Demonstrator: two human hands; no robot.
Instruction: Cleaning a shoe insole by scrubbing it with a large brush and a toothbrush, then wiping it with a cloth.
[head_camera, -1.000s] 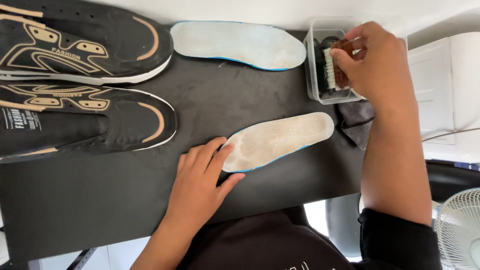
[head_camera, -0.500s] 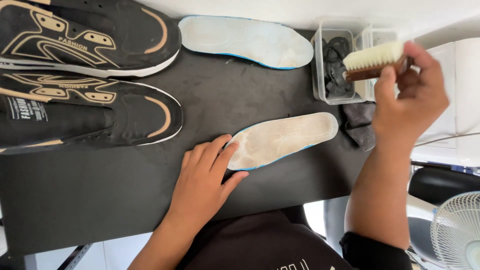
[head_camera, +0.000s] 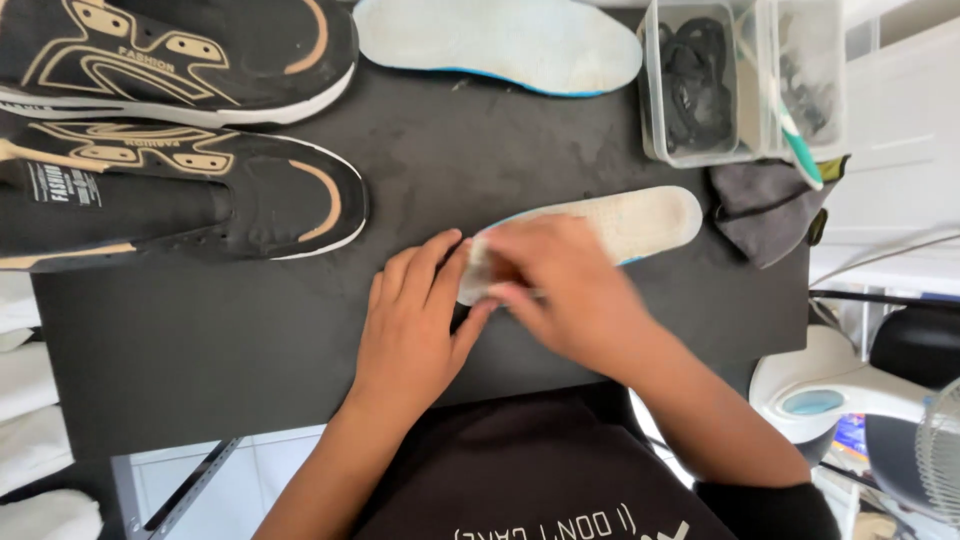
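Right hand (head_camera: 570, 290) has brought the brush from the clear plastic tub (head_camera: 700, 90) down onto the white foam insole (head_camera: 640, 220) near the worktop's (head_camera: 200, 340) front edge, grip blurred; left hand (head_camera: 415, 320) flat, pinning the heel.

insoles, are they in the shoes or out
Out. One insole lies flat on the black table under both hands; the other insole lies beside the two black shoes.

A pale, worn insole (head_camera: 640, 222) with a blue edge lies flat on the black table (head_camera: 250, 340).
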